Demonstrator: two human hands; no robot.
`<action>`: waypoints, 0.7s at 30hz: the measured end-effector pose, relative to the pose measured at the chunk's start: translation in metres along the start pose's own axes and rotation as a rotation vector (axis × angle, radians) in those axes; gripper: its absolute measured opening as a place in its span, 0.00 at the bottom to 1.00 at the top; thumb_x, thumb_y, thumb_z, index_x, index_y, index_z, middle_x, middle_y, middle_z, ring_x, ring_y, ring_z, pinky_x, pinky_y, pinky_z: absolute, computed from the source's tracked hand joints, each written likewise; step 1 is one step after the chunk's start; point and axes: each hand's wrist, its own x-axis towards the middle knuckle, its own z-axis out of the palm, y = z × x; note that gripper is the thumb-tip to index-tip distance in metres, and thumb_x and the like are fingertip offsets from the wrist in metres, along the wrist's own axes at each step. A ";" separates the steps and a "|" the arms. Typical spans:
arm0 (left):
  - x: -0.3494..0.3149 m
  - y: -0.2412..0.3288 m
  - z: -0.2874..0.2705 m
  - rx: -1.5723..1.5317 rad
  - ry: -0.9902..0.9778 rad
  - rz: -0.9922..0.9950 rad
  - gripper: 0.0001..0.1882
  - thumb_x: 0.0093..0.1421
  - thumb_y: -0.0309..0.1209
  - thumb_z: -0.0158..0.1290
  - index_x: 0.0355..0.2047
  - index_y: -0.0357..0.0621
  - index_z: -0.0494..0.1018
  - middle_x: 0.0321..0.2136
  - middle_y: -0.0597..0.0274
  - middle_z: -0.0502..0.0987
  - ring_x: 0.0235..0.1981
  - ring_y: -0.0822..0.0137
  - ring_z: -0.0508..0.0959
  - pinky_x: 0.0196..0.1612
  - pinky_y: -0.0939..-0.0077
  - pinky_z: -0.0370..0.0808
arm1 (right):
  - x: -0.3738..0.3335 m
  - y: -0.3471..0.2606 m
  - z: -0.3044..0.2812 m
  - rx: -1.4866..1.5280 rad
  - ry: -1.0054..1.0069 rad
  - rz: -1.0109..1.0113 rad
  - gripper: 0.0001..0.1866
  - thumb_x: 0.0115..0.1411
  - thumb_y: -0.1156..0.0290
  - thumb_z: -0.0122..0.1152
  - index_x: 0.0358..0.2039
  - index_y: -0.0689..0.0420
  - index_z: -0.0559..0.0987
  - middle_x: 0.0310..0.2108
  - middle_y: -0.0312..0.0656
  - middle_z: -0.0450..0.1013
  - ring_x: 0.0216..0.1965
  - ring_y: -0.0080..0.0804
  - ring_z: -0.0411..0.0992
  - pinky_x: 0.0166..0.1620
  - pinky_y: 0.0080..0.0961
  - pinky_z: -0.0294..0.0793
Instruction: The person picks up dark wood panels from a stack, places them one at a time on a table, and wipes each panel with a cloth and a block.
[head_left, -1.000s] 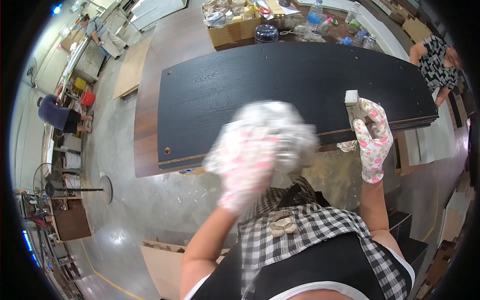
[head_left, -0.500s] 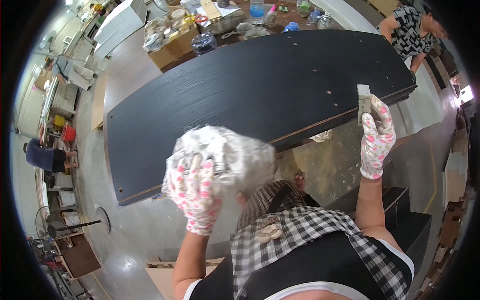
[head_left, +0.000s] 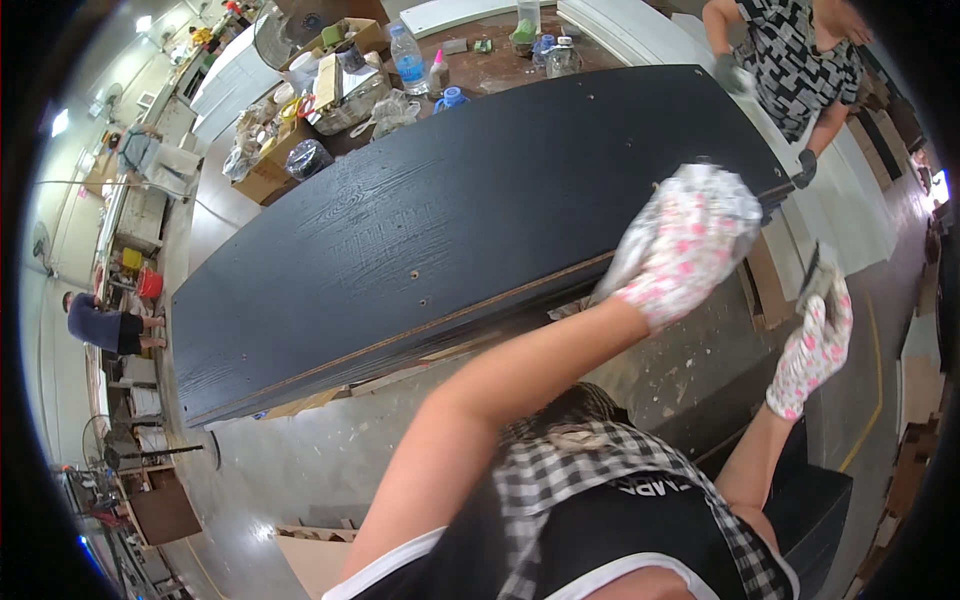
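Observation:
My left hand [head_left: 676,262], in a white glove with pink flowers, is closed on a crumpled white rag [head_left: 738,208]. It reaches across to the right end of a black wood-grained board [head_left: 430,215], the top one of a stack. Motion blurs the rag, and I cannot tell whether it touches the surface. Several small holes dot the board. Off the board's near right corner, my right hand [head_left: 815,350], gloved alike, pinches a small flat grey piece with a dark edge [head_left: 820,272]; its exact kind is unclear.
Behind the board, a brown table [head_left: 475,65] bears a water bottle [head_left: 407,60], jars and a cluttered cardboard box [head_left: 265,175]. A co-worker [head_left: 800,75] in grey gloves stands at the far right, beside white panels [head_left: 835,200]. A standing fan [head_left: 125,455] is at left.
My left hand has swept the rag from the board's near left part to its right end. My right hand has moved right and nearer, still holding the grey piece. The view has shifted.

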 end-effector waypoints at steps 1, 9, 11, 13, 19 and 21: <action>0.035 0.016 0.007 0.224 0.116 -0.004 0.20 0.64 0.33 0.46 0.53 0.32 0.69 0.51 0.48 0.74 0.55 0.54 0.73 0.64 0.58 0.66 | 0.004 0.005 -0.011 -0.041 0.021 0.001 0.22 0.64 0.80 0.58 0.59 0.65 0.70 0.60 0.48 0.68 0.60 0.34 0.66 0.65 0.31 0.63; 0.081 0.006 -0.013 -0.864 -0.040 -0.157 0.27 0.58 0.36 0.47 0.56 0.36 0.67 0.52 0.45 0.70 0.58 0.48 0.68 0.62 0.55 0.66 | 0.047 0.064 -0.047 0.392 -0.063 0.308 0.26 0.64 0.75 0.55 0.62 0.64 0.65 0.55 0.46 0.67 0.54 0.35 0.68 0.58 0.32 0.67; 0.018 0.010 -0.006 -0.792 0.039 -0.094 0.34 0.57 0.38 0.49 0.64 0.38 0.62 0.62 0.43 0.64 0.65 0.39 0.62 0.66 0.43 0.61 | 0.060 0.060 -0.026 0.420 -0.191 0.325 0.27 0.65 0.72 0.54 0.62 0.65 0.64 0.57 0.48 0.67 0.56 0.37 0.68 0.58 0.32 0.69; -0.034 -0.017 -0.014 -0.999 -0.183 -0.193 0.35 0.57 0.40 0.50 0.66 0.44 0.61 0.65 0.44 0.62 0.66 0.36 0.59 0.66 0.37 0.58 | 0.081 0.054 0.014 0.544 -0.380 0.367 0.27 0.64 0.72 0.53 0.63 0.66 0.63 0.58 0.50 0.66 0.57 0.37 0.69 0.57 0.31 0.71; -0.232 -0.152 -0.088 -0.791 -0.363 -0.447 0.32 0.57 0.40 0.58 0.62 0.51 0.67 0.62 0.50 0.67 0.64 0.43 0.65 0.65 0.41 0.61 | 0.069 -0.040 0.247 0.628 -1.077 0.257 0.29 0.64 0.71 0.51 0.65 0.64 0.62 0.58 0.49 0.68 0.57 0.35 0.69 0.59 0.29 0.68; -0.296 -0.172 -0.096 -0.653 -0.272 -0.622 0.36 0.51 0.43 0.59 0.62 0.59 0.68 0.63 0.54 0.68 0.64 0.46 0.66 0.62 0.43 0.65 | 0.042 -0.057 0.323 0.628 -1.222 0.167 0.27 0.66 0.69 0.51 0.64 0.62 0.63 0.57 0.47 0.69 0.58 0.33 0.69 0.60 0.29 0.65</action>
